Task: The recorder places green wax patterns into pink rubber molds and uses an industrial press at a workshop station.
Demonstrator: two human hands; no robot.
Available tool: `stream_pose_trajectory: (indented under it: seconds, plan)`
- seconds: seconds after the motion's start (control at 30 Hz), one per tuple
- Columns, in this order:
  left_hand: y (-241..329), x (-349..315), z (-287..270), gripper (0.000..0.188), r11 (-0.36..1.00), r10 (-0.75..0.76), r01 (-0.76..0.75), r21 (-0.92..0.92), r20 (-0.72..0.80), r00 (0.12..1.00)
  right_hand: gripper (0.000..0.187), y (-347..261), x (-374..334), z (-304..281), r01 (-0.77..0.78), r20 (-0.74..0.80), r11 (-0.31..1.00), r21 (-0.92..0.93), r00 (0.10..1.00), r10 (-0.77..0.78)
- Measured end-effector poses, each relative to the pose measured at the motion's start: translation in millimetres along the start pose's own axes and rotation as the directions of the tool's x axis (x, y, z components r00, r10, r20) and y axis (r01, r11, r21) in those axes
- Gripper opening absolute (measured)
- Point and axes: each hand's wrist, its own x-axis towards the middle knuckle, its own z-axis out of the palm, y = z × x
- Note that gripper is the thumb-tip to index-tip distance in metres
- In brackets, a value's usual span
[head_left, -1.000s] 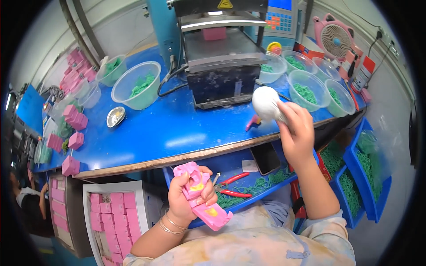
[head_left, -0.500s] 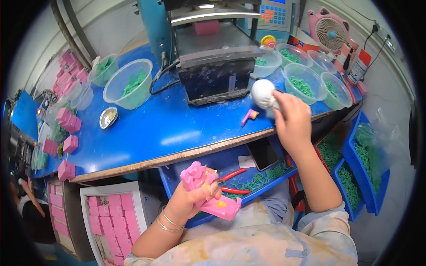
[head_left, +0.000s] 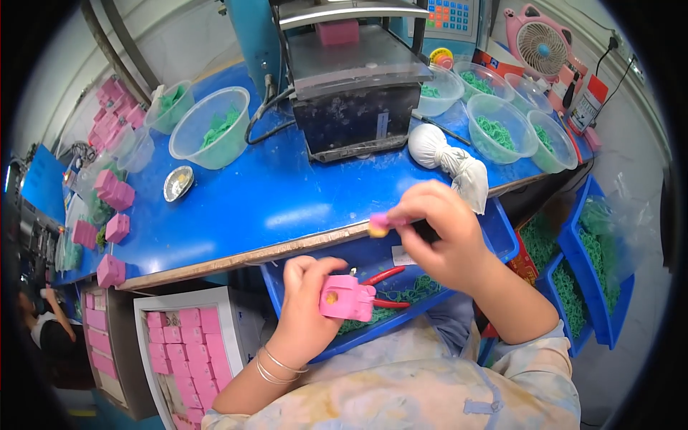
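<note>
My left hand is closed around a pink rubber-like block with a yellowish spot on its face. Between the fingertips of my right hand is a small pink piece with a yellow end, held just above the table's front edge. Red-handled pliers show beside the block; their jaws are hidden, and I cannot tell whether my left hand touches them. A knotted white cloth pouch lies on the table beyond my right hand.
Under the table edge sits a blue tray with green strands. Clear bowls of green pieces stand on the blue table around a black press. Pink blocks line the left; a box of more stands below.
My right hand has let go of the white pouch and picked the small pink piece off the table. The pink block in my left hand, loosely folded before, now looks compact and turned.
</note>
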Motion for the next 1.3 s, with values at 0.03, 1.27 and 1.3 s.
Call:
stream_pose_trajectory:
  seconds: [0.03,1.27,1.3]
  plan:
    - [2,1,1,0.041,0.948,0.146,-0.120,0.294,-0.070,0.987,0.020,-7,-2,-1,0.003,0.033,0.999,0.052,0.999,-0.004]
    - [2,-7,6,0.019,0.602,-0.363,0.567,-0.562,0.439,0.822,0.027,6,-53,56,-0.659,0.458,0.472,0.586,0.749,0.479]
    - [4,-5,7,0.019,0.563,-0.411,0.589,-0.580,0.422,0.808,0.027,5,-54,55,-0.659,0.457,0.471,0.586,0.749,0.479]
